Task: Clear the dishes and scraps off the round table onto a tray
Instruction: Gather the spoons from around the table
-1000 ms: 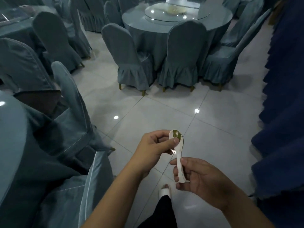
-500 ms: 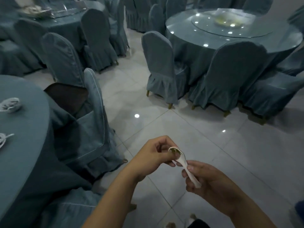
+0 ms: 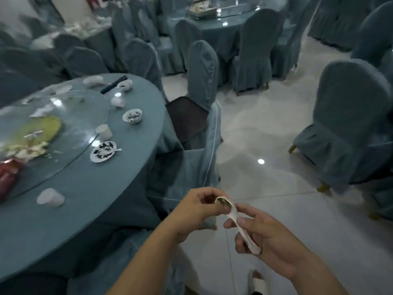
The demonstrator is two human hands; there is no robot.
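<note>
Picking at the bowl end of a white ceramic soup spoon (image 3: 232, 211) looks to be the step in hand. The left hand (image 3: 197, 211) has its fingers and thumb curled in on the spoon's bowl, where a greenish scrap (image 3: 222, 201) sits. The right hand (image 3: 270, 241) pinches the handle between thumb and bent fingers. The spoon is off the round table (image 3: 85, 188) altogether — held in the air over the tiled floor (image 3: 265, 145), just past the table's near right edge and beside a covered chair (image 3: 204, 81). No tray is in view.

To do this well, I would keep the spoon's bowl level and the right-hand grip firm (glazed ceramic is likely slick, more so if greasy). The left fingertips should lift the scrap rather than flick it — anything knocked loose here lands on the floor, not on the cloth. It may be better to carry spoon and scrap together to wherever the tray stands.

Much is left on the table. A small plate (image 3: 103, 151) with dark scraps lies near the right edge by the glass turntable (image 3: 85, 116), and a bowl (image 3: 132, 116) of scraps sits farther along that edge. A white cup (image 3: 50, 198), apparently tipped, lies toward the near edge, and black chopsticks (image 3: 113, 84) lie at the far edge
</note>
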